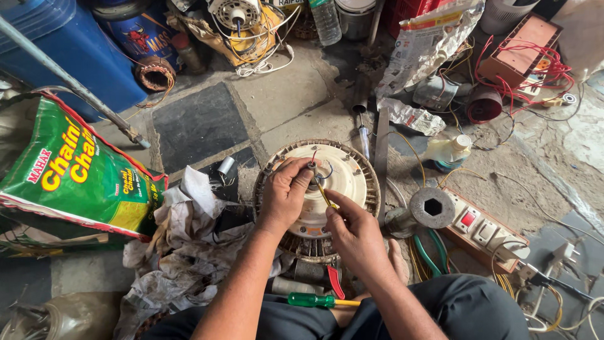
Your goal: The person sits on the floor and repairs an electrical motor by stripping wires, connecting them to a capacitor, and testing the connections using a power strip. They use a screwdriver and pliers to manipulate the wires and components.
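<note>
Dull cream metal motor housing [343,179], crumpled grimy cloth rags [189,252], glossy green plastic screwdriver handle [311,300], rough stone floor [296,94]

Green and red printed sack [75,173] lying far left (yellow lettering), crinkled silver foil bag [428,41] top centre-right

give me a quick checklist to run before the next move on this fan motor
1. Left hand steadies the round fan motor at its hub: ok.
2. Right hand pinches the thin yellow tool, tip at the hub: ok.
3. Tip seated properly in the hub: cannot tell, fingers hide it.
4. Motor sits level on the floor: cannot tell, rags crowd its left edge.
5. Green-handled screwdriver within reach, lying by the lap: ok.
6. Power strip and loose wires lie close on the right: not ok.
</note>
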